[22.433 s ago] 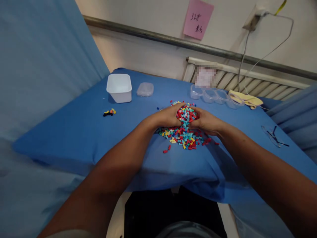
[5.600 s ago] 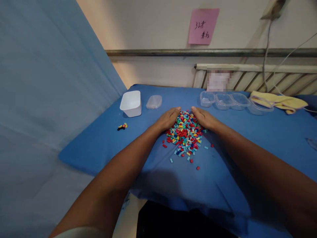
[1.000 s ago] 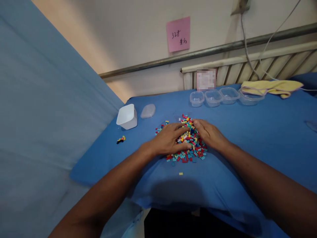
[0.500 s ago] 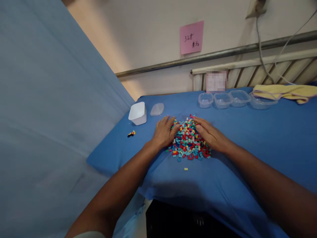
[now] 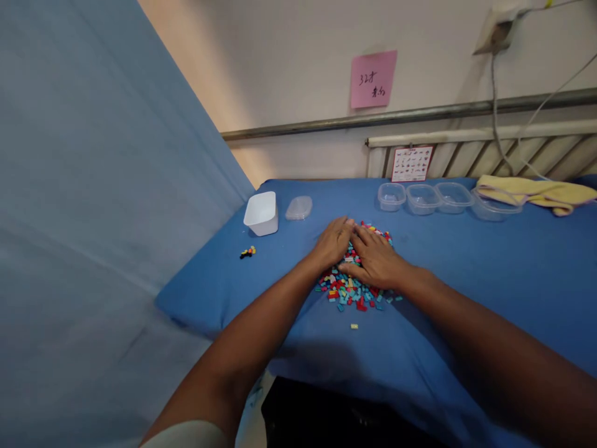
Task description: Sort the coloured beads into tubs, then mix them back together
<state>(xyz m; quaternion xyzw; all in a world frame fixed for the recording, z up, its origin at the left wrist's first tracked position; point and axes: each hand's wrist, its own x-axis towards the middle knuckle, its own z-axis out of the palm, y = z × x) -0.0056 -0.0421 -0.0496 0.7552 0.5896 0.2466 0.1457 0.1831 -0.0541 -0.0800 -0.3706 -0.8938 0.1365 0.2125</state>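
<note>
A heap of small coloured toy bricks (image 5: 347, 291) lies on the blue cloth, mostly red and light blue with some yellow and white. My left hand (image 5: 334, 241) rests against its left and far side, fingers stretched out. Flat on top of the heap is my right hand (image 5: 377, 260), with its fingers spread and the thumb pointing left. The fingertips of both hands meet near the far side. Some bricks are hidden under the palms. One pale yellow brick (image 5: 354, 326) lies alone on the near side.
A white tub (image 5: 262, 214) and a clear lid (image 5: 299, 208) stand at the back left, with a few black and yellow pieces (image 5: 248, 252) in front. Several clear containers (image 5: 422, 200) line the wall, beside a yellow cloth (image 5: 536, 190). A blue curtain (image 5: 93, 186) hangs at left.
Both hands have moved inward from the sides of the heap and now meet over it. More bricks are covered, and some show beyond the right fingers. The view has tilted slightly.
</note>
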